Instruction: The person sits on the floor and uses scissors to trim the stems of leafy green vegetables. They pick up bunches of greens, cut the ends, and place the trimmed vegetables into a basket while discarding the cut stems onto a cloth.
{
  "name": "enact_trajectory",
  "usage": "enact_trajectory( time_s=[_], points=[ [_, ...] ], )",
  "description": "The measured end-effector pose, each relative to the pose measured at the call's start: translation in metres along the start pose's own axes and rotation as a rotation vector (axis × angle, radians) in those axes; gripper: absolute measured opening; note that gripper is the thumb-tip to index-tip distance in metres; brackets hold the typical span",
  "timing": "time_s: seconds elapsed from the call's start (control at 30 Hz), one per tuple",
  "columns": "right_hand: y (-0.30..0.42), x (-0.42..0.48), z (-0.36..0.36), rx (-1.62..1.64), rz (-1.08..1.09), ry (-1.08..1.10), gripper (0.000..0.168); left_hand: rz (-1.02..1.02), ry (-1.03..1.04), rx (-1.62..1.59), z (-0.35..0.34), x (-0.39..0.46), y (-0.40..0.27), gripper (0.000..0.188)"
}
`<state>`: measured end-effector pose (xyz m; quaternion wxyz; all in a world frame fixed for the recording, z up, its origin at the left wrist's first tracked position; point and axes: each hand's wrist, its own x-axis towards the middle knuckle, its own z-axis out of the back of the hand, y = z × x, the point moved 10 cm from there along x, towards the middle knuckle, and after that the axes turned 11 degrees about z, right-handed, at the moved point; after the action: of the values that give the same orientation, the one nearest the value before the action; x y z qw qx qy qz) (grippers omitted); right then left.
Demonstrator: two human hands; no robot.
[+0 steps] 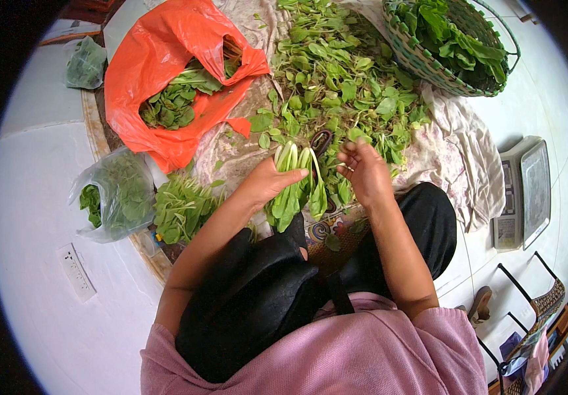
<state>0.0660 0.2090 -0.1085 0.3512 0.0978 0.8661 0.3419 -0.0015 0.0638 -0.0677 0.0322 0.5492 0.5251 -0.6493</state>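
My left hand (276, 180) grips a bunch of leafy greens (289, 197), its pale stems pointing away from me and its leaves hanging towards my lap. To the right, my right hand (368, 170) is raised with curled, slightly blurred fingers. A round green leaf (356, 134) shows at its fingertips; whether it is pinched or lies behind them is unclear. Beyond both hands, loose greens (333, 74) are spread thickly over a floral cloth (461, 148). Between the hands lies a dark object with a loop-shaped end (321, 142), partly hidden by leaves.
An orange plastic bag (141, 64) with greens stands front left. Near my left forearm are a pile of greens (185, 205) and a clear bag of greens (121, 197). A woven basket (442, 74) of leaves stands far right, a weighing scale (533, 192) at right, a sandal (480, 303) behind it.
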Motion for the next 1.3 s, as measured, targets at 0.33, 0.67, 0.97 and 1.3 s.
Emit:
enact_trajectory(
  time_s=[0.33, 0.67, 0.97, 1.3],
  points=[
    [-0.003, -0.019, -0.042, -0.448, 0.263, 0.365, 0.018, -0.154, -0.039, 0.246, -0.006, -0.003, -0.01, 0.029],
    [0.021, -0.013, -0.029, -0.337, 0.233, 0.361, 0.019, 0.154, 0.287, -0.163, -0.011, -0.009, 0.008, 0.031],
    [0.015, -0.035, -0.064, -0.377, 0.066, 0.511, 0.03, 0.266, 0.409, -0.326, -0.022, -0.019, 0.012, 0.034],
    [0.002, -0.043, -0.07, -0.145, -0.116, 0.573, 0.016, 0.304, 0.459, -0.288, -0.024, -0.023, 0.014, 0.03]
  ],
)
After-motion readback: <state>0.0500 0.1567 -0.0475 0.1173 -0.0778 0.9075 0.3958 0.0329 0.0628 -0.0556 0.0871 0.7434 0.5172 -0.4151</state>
